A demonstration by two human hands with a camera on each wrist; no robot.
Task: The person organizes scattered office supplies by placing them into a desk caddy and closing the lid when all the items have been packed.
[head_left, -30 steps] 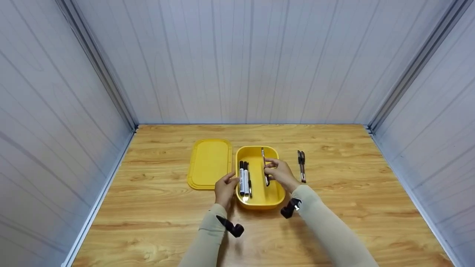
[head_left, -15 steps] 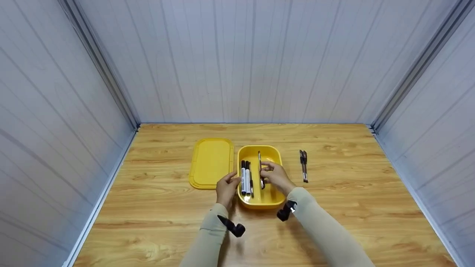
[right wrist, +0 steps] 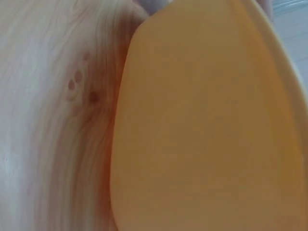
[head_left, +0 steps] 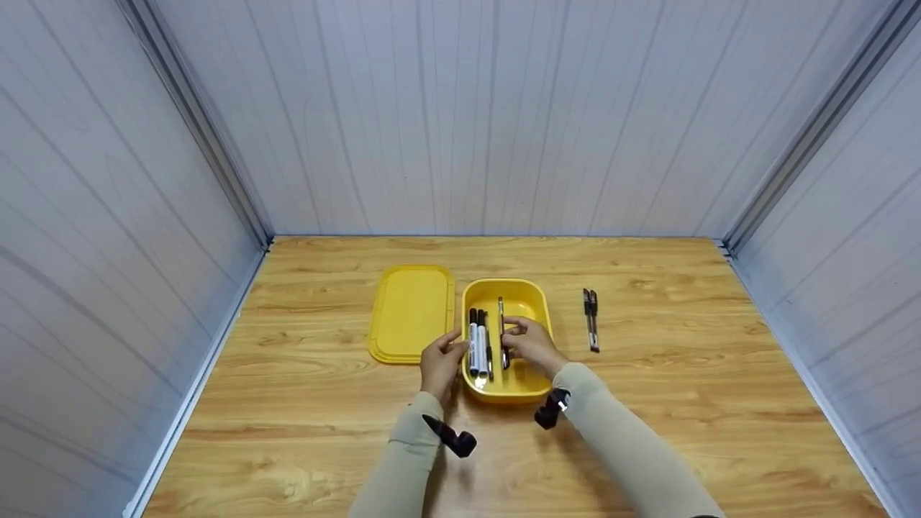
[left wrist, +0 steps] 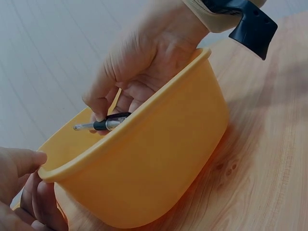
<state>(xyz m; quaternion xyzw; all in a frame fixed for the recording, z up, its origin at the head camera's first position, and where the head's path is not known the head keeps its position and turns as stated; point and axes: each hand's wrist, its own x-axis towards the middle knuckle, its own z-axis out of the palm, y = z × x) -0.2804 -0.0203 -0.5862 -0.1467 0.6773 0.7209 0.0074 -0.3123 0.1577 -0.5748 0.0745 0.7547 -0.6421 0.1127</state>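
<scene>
The person's right hand is leaning in over the right-hand rim of a yellow, round-cornered plastic box, and it is pinching a slim, dark pen with a clear end between thumb and fingers. The pen is lying lengthwise within the box's opening, to the right of the other pieces; whether it is touching the floor I can't tell. It is probably being held parallel to the long walls so that it lines up with its neighbours: two white markers with black caps are resting side by side along the left wall, with a thin black pen lying just beside them.

The left hand is gripping the box's left rim, thumb over the edge and fingers curling on the outside, presumably to keep the box from sliding. Both forearms, in pale beige sleeves, are coming in from the near edge of the wood-grain table and converging on the box; the right wrist is bending over the wall, palm facing inward (the left wrist camera is showing this best).

A flat yellow plastic lid is lying just left of the box, seemingly out of the way, while two dark-capped clear pens are lying together to the right, near the right hand's side.
</scene>
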